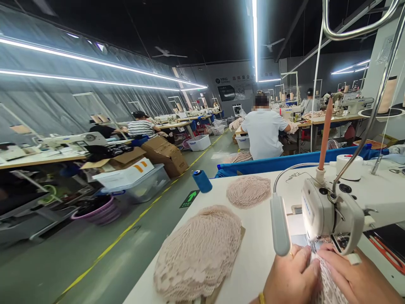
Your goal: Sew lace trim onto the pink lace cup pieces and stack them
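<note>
Both of my hands lie at the bottom right under the head of a white sewing machine. My left hand, with a ring on one finger, presses down on a piece of beige lace fabric with its fingers curled. My right hand rests on the same lace from the right, fingers bent over it. The lace runs up to the needle area between my hands. A grey lamp on a flexible neck hangs just left of the needle.
A big stack of beige lace pieces lies on the white table, a smaller stack behind it. A blue thread spool lies near the table edge. Other people sit sewing ahead and at left. Boxes and bins line the aisle.
</note>
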A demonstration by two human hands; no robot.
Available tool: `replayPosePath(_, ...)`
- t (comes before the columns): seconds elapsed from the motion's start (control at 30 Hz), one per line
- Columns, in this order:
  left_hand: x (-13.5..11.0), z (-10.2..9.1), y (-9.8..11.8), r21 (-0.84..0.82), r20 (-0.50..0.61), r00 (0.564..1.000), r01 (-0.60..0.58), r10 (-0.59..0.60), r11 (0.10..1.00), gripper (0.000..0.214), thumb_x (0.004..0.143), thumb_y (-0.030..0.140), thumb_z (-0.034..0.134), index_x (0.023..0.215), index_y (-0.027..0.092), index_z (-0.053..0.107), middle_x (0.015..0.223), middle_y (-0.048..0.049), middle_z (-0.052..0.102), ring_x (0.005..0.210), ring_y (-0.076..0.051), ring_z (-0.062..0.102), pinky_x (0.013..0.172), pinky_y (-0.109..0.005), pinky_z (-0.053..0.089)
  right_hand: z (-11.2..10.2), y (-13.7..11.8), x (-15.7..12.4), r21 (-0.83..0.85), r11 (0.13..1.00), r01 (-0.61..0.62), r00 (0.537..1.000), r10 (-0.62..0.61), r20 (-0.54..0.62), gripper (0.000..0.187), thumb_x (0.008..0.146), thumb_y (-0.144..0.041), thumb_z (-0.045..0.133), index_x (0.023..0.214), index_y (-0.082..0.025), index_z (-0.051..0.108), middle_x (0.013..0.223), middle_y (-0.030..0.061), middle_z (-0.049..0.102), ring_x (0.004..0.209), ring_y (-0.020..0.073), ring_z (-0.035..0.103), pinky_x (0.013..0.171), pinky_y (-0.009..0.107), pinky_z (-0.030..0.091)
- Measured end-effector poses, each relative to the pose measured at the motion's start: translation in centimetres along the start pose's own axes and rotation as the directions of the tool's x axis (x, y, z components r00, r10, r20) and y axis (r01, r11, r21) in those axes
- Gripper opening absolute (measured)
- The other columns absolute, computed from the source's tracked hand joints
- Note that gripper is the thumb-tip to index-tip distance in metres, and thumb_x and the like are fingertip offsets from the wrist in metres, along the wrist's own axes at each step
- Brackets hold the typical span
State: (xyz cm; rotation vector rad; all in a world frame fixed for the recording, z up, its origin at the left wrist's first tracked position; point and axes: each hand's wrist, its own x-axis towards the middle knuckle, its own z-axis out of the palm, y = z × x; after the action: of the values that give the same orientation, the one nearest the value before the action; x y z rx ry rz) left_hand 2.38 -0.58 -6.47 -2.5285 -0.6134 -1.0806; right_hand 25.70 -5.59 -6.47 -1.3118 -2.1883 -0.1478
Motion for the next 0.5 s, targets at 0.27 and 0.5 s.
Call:
replayPosePath(0.27,0.0,0.2,0.2,0.0,-0.006,1.0,0.008,-0.008,1.0,0.017,0.103,0.02,0.059,0.092,0.019,0.072,0.088,-0.0065,0.075,0.07,-0.02,0.065,0.064,-0.033,0.053,0.1,0.1,0.0,-0.032,0.999,0.005,1.0,-0.006,-0.018,0.03,0.106,-0.031,0.057,0.125,-0.03,0.08,0.118,0.0065,0.085,0.098,0.0269,0.082,0.085,0.034,0.065)
replayPosePath(0.5,-0.2,0.5,0.0,-0.005,-0.005,1.0,0.009,-0.009,1.0,0.014,0.101,0.023,0.06,0.095,0.019,0.072,0.095,-0.0084,0.078,0.072,-0.021,0.068,0.064,-0.035,0.055,-0.3,-1.5,1.1,-0.008,0.996,-0.094,0.993,0.094,-0.071,0.03,0.106,-0.028,0.053,0.113,-0.031,0.081,0.109,0.006,0.084,0.095,0.0262,0.081,0.083,0.034,0.065)
